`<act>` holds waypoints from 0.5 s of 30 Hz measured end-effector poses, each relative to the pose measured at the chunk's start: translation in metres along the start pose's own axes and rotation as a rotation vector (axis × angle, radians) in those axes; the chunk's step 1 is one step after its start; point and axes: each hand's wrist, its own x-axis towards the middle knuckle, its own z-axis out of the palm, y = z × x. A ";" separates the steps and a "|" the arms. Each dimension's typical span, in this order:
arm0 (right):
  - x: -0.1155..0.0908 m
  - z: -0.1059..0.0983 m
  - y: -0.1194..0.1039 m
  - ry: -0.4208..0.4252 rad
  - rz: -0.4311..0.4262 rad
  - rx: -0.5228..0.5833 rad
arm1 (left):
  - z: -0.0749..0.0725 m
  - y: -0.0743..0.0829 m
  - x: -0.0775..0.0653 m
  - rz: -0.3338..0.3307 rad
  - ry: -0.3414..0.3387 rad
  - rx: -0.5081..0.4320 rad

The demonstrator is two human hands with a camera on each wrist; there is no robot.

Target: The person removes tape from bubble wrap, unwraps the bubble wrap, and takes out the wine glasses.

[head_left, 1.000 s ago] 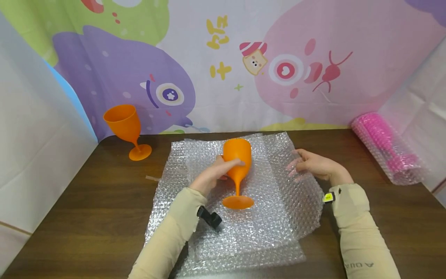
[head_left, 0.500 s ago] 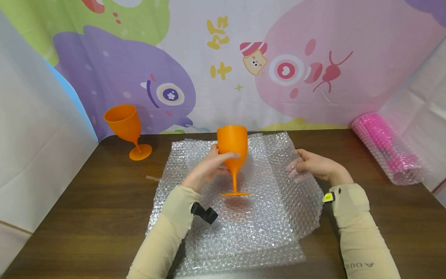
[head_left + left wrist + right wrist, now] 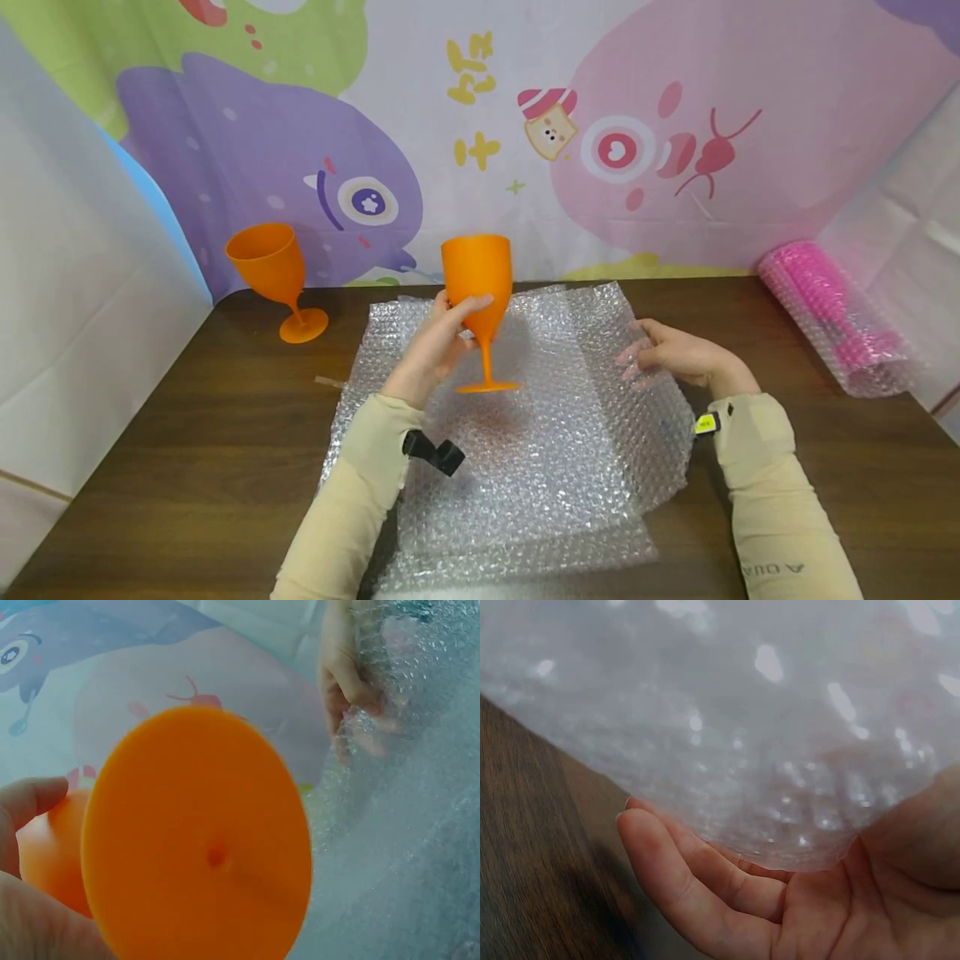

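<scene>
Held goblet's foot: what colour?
The foot is plain orange, no pattern; best seen in the left wrist view, facing the camera.

3 goblets: 1 center orange goblet (image 3: pixel 477 268), 1 far orange goblet (image 3: pixel 272 268) at the left of the frame, 1 pink goblet (image 3: pixel 816 285) inside 1 bubble-wrap roll (image 3: pixel 883 380) at the right edge. 2 hands: 1 left hand (image 3: pixel 433 347), 1 right hand (image 3: pixel 687 358). 1 small clear strip (image 3: pixel 330 382), center left. 1 wooden table (image 3: pixel 187 467). 1 printed backdrop (image 3: pixel 480 200). Flat bubble wrap (image 3: pixel 525 479), middle: overlapping layers, number unclear.
</scene>
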 end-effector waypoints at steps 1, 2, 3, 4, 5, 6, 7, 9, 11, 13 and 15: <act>0.000 0.000 0.000 0.000 0.000 -0.002 | 0.000 0.001 0.000 0.012 0.007 -0.005; 0.000 0.000 -0.001 -0.002 -0.001 -0.004 | 0.000 0.002 -0.001 0.022 0.018 -0.008; 0.000 0.000 -0.001 0.000 0.001 -0.007 | 0.000 0.004 -0.001 0.035 0.028 -0.008; 0.000 0.000 -0.001 -0.001 0.000 -0.007 | 0.000 0.005 -0.001 0.047 0.037 -0.010; 0.000 0.000 -0.002 -0.001 0.000 -0.007 | 0.000 0.006 -0.002 0.058 0.045 -0.013; 0.000 0.000 -0.002 -0.002 -0.001 -0.008 | -0.001 0.008 -0.002 0.068 0.055 -0.014; -0.001 0.000 -0.002 0.000 0.000 -0.007 | -0.001 0.010 -0.003 0.076 0.061 -0.016; 0.000 0.000 -0.002 0.001 0.001 -0.001 | -0.002 0.014 -0.004 0.094 0.069 -0.021; 0.000 0.000 -0.002 0.002 0.001 0.003 | -0.003 0.018 -0.006 0.113 0.075 -0.026; 0.000 0.001 -0.002 0.000 0.000 0.007 | -0.005 0.021 -0.007 0.139 0.079 -0.033; 0.000 0.000 -0.002 0.001 -0.002 0.003 | -0.007 0.024 -0.009 0.169 0.088 -0.041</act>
